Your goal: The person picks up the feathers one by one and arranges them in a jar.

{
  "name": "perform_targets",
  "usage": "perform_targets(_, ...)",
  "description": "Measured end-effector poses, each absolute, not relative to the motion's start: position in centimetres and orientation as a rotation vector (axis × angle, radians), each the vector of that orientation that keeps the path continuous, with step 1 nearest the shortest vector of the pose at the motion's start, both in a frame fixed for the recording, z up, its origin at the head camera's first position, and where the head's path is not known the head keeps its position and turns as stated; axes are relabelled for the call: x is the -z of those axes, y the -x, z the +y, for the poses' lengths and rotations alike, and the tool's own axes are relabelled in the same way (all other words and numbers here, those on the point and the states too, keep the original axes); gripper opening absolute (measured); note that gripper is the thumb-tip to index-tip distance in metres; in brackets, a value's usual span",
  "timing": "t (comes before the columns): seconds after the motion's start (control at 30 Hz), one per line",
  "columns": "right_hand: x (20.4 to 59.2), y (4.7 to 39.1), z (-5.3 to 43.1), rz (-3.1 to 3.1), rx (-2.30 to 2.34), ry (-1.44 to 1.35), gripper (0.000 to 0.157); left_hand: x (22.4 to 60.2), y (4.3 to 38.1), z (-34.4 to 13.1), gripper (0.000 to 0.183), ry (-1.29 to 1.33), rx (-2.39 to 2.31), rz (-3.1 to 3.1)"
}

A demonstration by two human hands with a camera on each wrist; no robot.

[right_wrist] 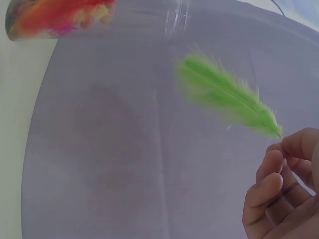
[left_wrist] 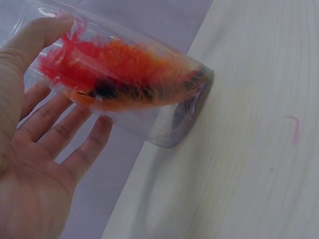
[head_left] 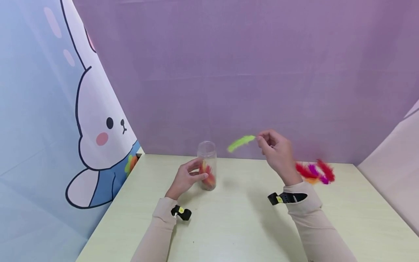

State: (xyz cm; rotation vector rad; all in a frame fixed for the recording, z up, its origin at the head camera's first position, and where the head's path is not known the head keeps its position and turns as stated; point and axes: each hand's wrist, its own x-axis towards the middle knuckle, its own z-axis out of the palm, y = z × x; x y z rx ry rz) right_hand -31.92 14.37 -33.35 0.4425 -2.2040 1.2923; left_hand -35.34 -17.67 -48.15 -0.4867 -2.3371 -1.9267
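Observation:
A clear glass jar [head_left: 207, 153] stands upright near the table's back edge, its mouth uncovered. Red and orange feathers [left_wrist: 124, 74] fill its lower part. My left hand [head_left: 188, 177] holds the jar from the left, thumb on one side and fingers around the other. To the right and a little above the jar's mouth, my right hand [head_left: 276, 151] pinches a bright green feather [right_wrist: 224, 94] by its quill end between thumb and index finger. The feather's soft tip points left toward the jar, in the air and apart from it.
Several loose feathers [head_left: 315, 173], red, magenta and orange, lie on the pale table [head_left: 229, 225] beyond my right wrist. A tiny pink wisp [left_wrist: 295, 129] rests on the tabletop. Behind the table hangs a purple cloth [head_left: 235, 72]; a rabbit-print curtain [head_left: 98, 145] is at the left.

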Motion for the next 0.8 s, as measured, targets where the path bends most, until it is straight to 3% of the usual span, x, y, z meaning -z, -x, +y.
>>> perform_targets(0.8, 31.6, 32.7, 10.6, -2.125, -1.232, -0.607, 0.007, 48.1, 35.4, -17.5, 0.063, 0.491, 1.947, -2.322)
